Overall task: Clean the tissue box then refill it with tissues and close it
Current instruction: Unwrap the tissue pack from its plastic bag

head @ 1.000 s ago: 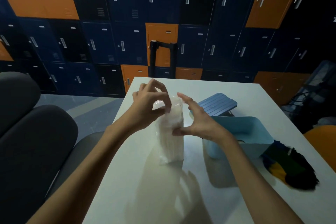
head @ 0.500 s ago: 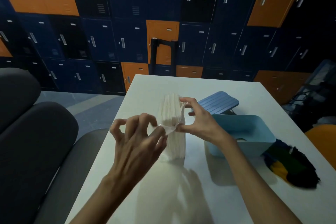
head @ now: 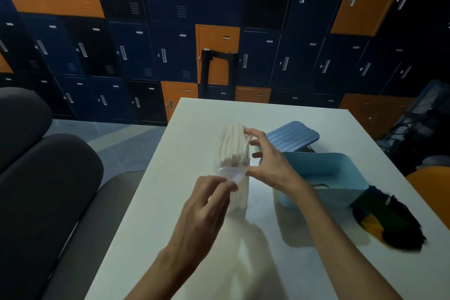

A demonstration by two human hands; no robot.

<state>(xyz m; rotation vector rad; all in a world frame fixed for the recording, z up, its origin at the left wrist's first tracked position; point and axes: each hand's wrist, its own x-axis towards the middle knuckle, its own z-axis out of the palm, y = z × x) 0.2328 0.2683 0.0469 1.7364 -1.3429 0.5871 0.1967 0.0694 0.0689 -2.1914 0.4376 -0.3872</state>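
Observation:
A white stack of tissues (head: 233, 146) stands on end on the white table (head: 194, 124), its upper half bare and its lower half still in clear plastic wrap (head: 231, 173). My left hand (head: 207, 204) pinches the peeled-down edge of the wrap at the stack's near side. My right hand (head: 270, 158) holds the stack from the right, fingers at its top and thumb low against the wrap. Just right of that hand stands the light blue tissue box (head: 341, 170), open on top. Its darker blue ribbed lid (head: 292, 135) lies behind it.
A dark cloth with a yellow patch (head: 387, 221) lies right of the box near the table's right edge. Grey padded seats (head: 48, 190) stand left of the table. Blue and orange lockers (head: 170, 44) line the back wall. A black stand (head: 216, 66) rises behind the table.
My left hand pulled the plastic wrap down from the top of the stack toward me, baring the upper tissues. My right hand stayed on the stack's right side.

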